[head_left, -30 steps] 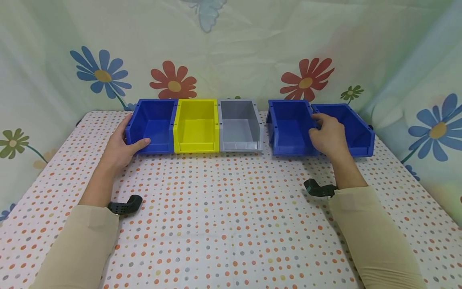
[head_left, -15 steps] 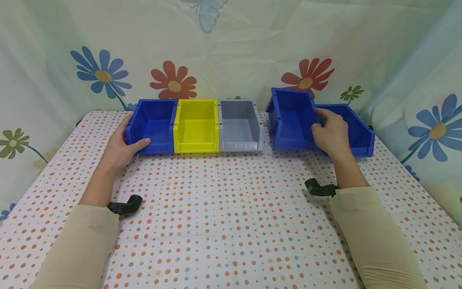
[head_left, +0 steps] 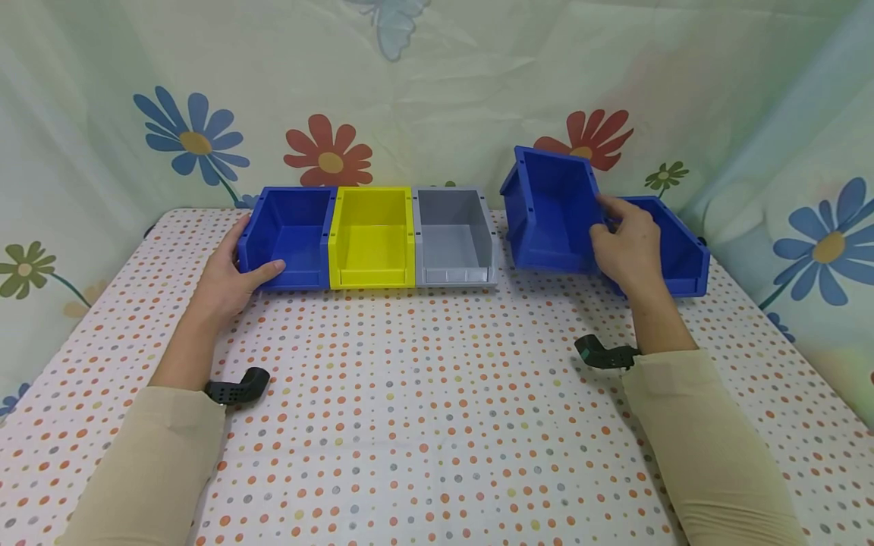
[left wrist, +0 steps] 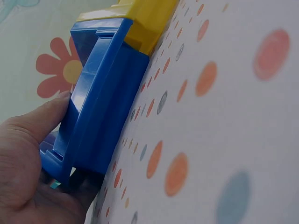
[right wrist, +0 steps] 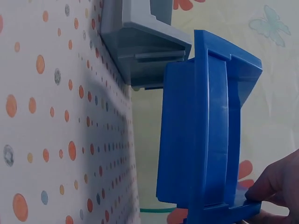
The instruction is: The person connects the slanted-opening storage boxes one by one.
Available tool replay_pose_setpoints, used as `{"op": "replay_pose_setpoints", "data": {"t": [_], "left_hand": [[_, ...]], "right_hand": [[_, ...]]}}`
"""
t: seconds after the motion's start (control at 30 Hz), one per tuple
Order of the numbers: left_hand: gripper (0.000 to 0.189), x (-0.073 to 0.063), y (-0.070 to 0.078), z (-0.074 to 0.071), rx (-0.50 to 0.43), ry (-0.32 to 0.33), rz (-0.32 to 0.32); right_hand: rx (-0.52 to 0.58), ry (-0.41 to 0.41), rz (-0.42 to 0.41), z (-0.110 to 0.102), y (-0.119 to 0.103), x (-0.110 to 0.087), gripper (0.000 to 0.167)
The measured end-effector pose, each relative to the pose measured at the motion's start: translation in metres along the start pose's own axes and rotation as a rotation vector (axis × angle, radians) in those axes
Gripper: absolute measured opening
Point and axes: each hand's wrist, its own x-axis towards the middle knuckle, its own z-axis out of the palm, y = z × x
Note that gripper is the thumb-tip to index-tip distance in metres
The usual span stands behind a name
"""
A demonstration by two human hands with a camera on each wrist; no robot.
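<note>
My right hand (head_left: pixel 628 246) pinches the right wall of a blue storage bin (head_left: pixel 554 208), raised off the table and tilted. In the right wrist view this blue bin (right wrist: pixel 217 130) is clear of the cloth, with the thumb on its rim. At the left end of the row, my left hand (head_left: pixel 228 277) grips another blue bin (head_left: pixel 293 277), thumb over its front lip and fingers along its left side. A yellow bin (head_left: pixel 372 278) touches that one, and a grey bin (head_left: pixel 456 275) touches the yellow. Beside my right hand a third blue bin (head_left: pixel 683 284) sits on the table.
A dotted cloth covers the table (head_left: pixel 423 409). Behind the bins hangs a flowered curtain (head_left: pixel 451 91). A gap lies between the grey bin and the raised blue bin.
The blue bin in my right hand has risen off the table and tipped, its left side higher. My left hand and the row under it stay put.
</note>
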Motion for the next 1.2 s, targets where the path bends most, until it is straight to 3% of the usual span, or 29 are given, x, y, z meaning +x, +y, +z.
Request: {"op": "replay_pose_setpoints", "data": {"t": [0.67,1.0,1.2], "left_hand": [[0.100,0.000,0.001,0.001,0.006,0.006,-0.004],[0.101,0.000,0.001,0.000,-0.007,0.003,-0.005],[0.101,-0.001,0.002,0.000,-0.017,-0.003,-0.002]], "right_hand": [[0.039,-0.010,-0.061,0.008,-0.006,0.000,0.057],[-0.021,0.047,-0.113,0.011,-0.007,0.000,0.051],[0.031,0.061,-0.114,0.014,-0.010,0.000,0.048]]}}
